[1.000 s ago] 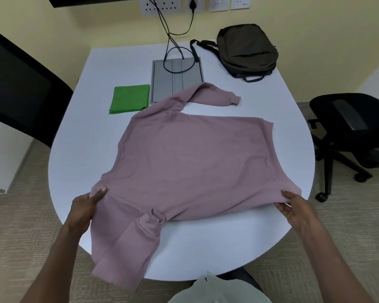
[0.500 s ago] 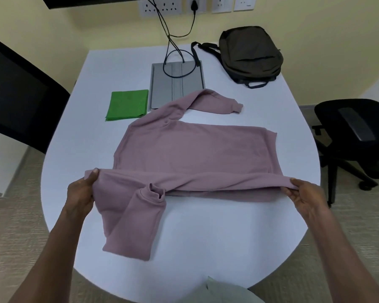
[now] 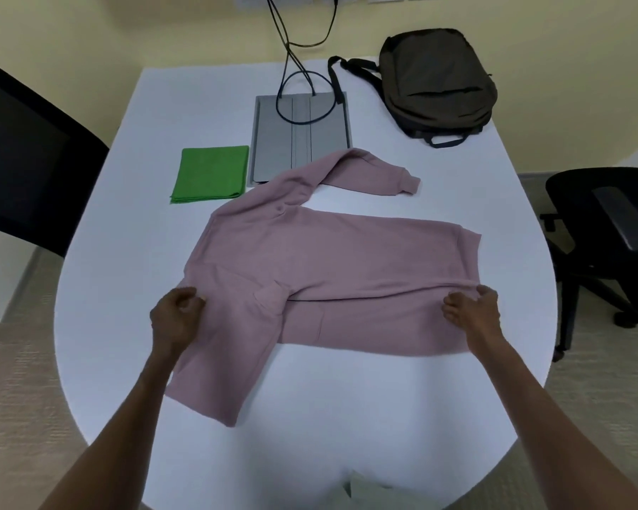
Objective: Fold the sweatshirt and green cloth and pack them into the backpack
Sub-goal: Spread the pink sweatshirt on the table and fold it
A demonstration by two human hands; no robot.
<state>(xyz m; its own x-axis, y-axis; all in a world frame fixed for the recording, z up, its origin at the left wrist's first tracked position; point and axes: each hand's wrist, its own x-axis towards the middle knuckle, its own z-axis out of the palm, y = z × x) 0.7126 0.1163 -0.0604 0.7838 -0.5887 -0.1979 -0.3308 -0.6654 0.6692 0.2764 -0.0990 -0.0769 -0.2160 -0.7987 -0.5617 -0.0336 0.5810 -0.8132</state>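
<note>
On the white table (image 3: 133, 288), the left hand (image 3: 175, 318) pinches the folded edge of the pink sweatshirt (image 3: 332, 259) in a closed grip at eight o'clock. The green cloth (image 3: 210, 174) lies folded at eleven, the backpack (image 3: 437, 81) at one. The right hand (image 3: 472, 311) grips the same fold at four.

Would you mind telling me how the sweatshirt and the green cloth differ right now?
The sweatshirt is dusty pink and spread wide across the table; the green cloth is bright green and far smaller. The sweatshirt is only partly folded, sleeves still out, while the green cloth lies in a neat folded rectangle. The left hand and right hand grip the sweatshirt; nothing touches the green cloth. Both lie on the white table, outside the backpack.
</note>
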